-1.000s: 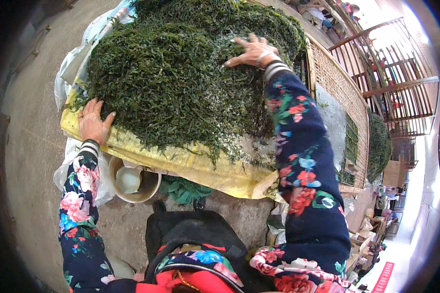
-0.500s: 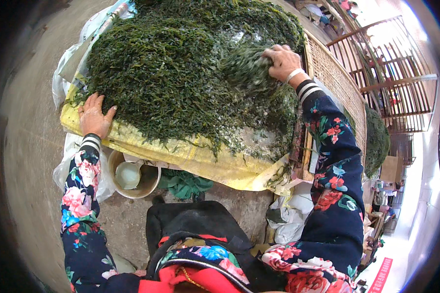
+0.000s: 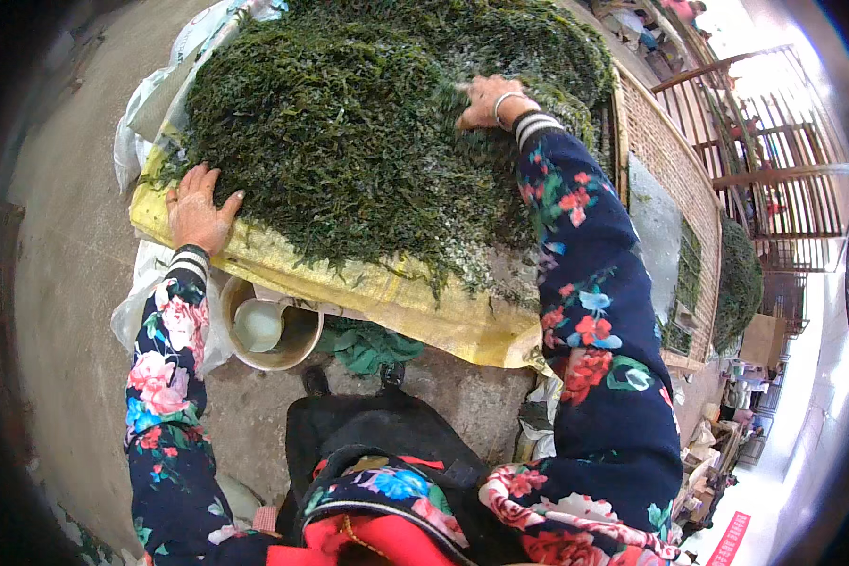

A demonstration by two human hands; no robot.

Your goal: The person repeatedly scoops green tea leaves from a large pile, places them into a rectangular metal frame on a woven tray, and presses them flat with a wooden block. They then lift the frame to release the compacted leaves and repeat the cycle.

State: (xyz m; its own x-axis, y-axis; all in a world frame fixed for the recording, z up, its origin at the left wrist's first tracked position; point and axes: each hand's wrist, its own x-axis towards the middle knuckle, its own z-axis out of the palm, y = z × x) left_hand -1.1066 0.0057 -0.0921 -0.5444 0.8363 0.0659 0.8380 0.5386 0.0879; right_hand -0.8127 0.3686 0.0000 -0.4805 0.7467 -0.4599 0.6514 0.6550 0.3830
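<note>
A broad heap of dark green, shredded seaweed-like strands (image 3: 311,141) lies on a yellow woven plastic sheet (image 3: 415,316), with white grains scattered through parts of it. My left hand (image 3: 200,209) is open, fingers spread, resting on the sheet where it meets the heap's left edge. Toward the upper right of the heap, my right hand (image 3: 489,102) presses on the strands, its thumb apart from the fingers. Its fingertips are slightly blurred, and my right forearm hides the heap's lower right corner.
Below the sheet's front edge stands a bucket (image 3: 305,338) with a pale vessel inside, beside green netting (image 3: 373,347). To the right is a woven rack (image 3: 665,141), with another green heap (image 3: 738,283) beyond. White bags (image 3: 146,274) hang at the left; slatted frames (image 3: 764,141) stand farther right.
My right hand has moved left across the heap, and the handful of strands it gripped is now down among the rest. My left hand stays on the sheet's edge. The view has shifted slightly.
</note>
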